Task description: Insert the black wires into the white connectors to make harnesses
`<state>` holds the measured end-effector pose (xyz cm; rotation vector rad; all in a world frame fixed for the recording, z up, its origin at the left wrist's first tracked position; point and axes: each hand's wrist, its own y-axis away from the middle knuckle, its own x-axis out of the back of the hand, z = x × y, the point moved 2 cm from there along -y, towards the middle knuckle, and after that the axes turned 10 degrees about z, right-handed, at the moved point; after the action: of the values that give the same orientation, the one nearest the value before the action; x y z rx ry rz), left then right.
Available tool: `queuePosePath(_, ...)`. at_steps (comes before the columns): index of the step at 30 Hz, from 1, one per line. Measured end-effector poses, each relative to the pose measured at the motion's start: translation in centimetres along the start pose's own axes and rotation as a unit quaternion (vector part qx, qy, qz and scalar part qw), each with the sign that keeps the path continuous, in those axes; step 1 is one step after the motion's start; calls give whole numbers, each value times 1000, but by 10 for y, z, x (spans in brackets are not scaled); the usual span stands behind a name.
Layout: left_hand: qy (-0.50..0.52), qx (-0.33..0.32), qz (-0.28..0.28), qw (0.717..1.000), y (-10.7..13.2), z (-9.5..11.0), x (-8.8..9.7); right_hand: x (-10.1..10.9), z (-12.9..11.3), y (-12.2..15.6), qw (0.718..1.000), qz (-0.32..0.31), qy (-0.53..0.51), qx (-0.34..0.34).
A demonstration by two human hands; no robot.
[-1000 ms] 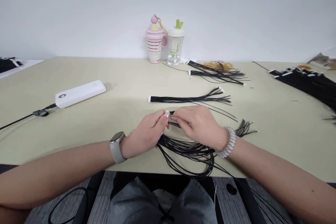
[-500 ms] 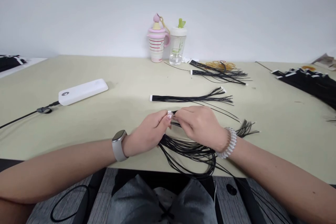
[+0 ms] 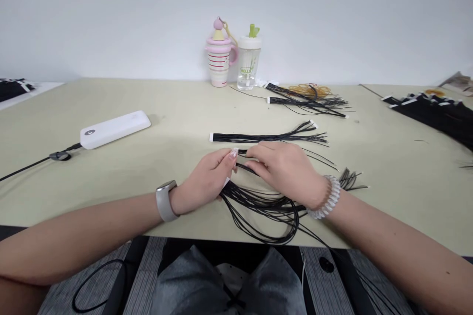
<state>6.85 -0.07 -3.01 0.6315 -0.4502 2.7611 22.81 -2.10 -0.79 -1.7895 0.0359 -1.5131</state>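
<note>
Cream in colour, the counter [image 3: 177, 108] spans the frame, a looped bundle of black wires [image 3: 258, 205] lying at lower centre. Right of centre, the right hand [image 3: 290, 173] meets the wires, its thumb and forefinger parted; whether its grip holds any strand cannot be told. The left hand [image 3: 205, 177], mid-frame, pinches a white connector [image 3: 235, 150]. Holding that piece steady and guiding strands singly should limit tangles.
</note>
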Motion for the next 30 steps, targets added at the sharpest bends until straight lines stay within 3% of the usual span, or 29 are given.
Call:
queuePosePath(3,35,42,28,998,-1,1,3,7,10,-1,999,32,-8,-25)
queuePosePath(7,85,79,97,989,-2,-4,5,23,23,-4,991,129,-16,-25)
queuePosePath(12,203,105,145,963,-4,-13,5,42,26,-6,980,187,-3,-62)
queuePosePath(14,237,110,157,952,-4,-13,5,47,26,-6,986,150,-13,-78)
queuePosePath(17,245,105,163,950,-4,-11,4,47,28,-2,989,-49,-77,-114)
queuePosePath(19,231,103,162,954,-4,-11,3,42,28,3,962,-203,-144,-115)
queuePosePath(21,203,103,153,962,-4,-11,2,36,23,7,926,-294,-218,-93)
queuePosePath(24,161,92,141,972,-3,-9,1,26,8,7,905,-296,-301,-59)
queuePosePath(30,111,76,123,983,0,-2,3,6,-16,0,940,-134,-311,-32)
